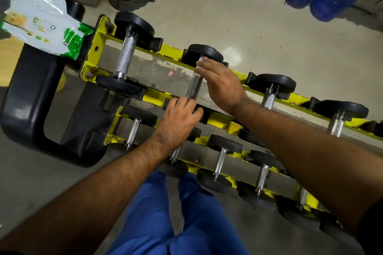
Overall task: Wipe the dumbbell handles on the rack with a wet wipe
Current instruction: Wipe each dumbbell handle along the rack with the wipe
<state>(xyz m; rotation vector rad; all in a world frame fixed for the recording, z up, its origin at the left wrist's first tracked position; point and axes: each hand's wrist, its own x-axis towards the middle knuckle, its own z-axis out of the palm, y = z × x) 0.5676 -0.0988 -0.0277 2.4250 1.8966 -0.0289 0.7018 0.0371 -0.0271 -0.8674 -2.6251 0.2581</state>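
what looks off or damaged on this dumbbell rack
The yellow rack has paint chipped off along its rails, showing dark patches. The shelf plate between the top rails is scuffed and blotchy. A wipes pack sits at the rack's left end, flap open. The dumbbells sit straight in their cradles.

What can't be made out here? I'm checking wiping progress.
- Wipe: head view, none visible; right hand covers the handle.
- Near weight of that dumbbell: hidden under left hand.
- Pack lettering: blurred.
- Rack: cut off at right edge.
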